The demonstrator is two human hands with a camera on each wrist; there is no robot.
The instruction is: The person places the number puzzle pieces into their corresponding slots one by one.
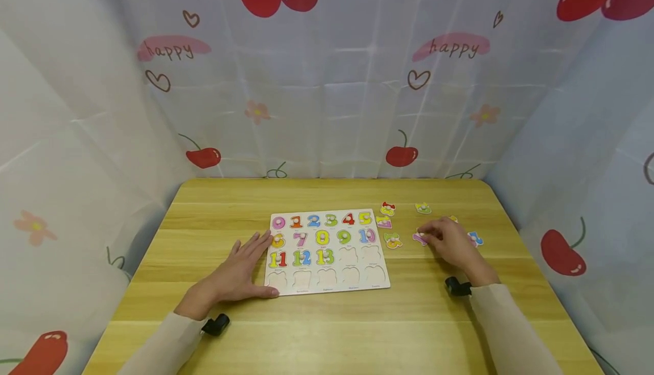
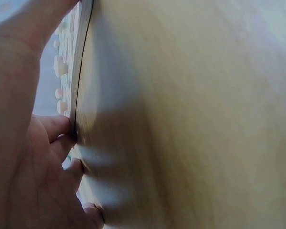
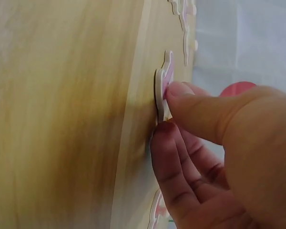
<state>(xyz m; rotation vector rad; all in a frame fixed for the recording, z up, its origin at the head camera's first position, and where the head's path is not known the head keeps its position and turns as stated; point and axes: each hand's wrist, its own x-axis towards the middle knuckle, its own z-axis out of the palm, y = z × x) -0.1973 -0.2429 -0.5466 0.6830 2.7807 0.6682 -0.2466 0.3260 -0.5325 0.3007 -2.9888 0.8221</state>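
Observation:
A white puzzle board (image 1: pixel 327 291) lies on the table, with colored number pieces 0 to 13 in its upper slots and bare recesses below. My left hand (image 1: pixel 240 270) rests spread along the board's left edge; in the left wrist view the thumb and a fingertip of that hand (image 2: pixel 43 157) touch the board's edge (image 2: pixel 81 62). To the right of the board, my right hand (image 1: pixel 455 247) pinches a purple piece (image 1: pixel 420 239). The right wrist view shows thumb and fingers of the hand (image 3: pixel 169 107) at this purple piece (image 3: pixel 167 76), which stays close to the tabletop.
Around the right hand lie loose pieces: a red and yellow one (image 1: pixel 388 209), a green and yellow one (image 1: pixel 422 208), a green and orange one (image 1: pixel 393 241) and a blue one (image 1: pixel 476 239). Behind the wooden table (image 1: pixel 327 335) hangs a cherry-print curtain (image 1: pixel 327 97).

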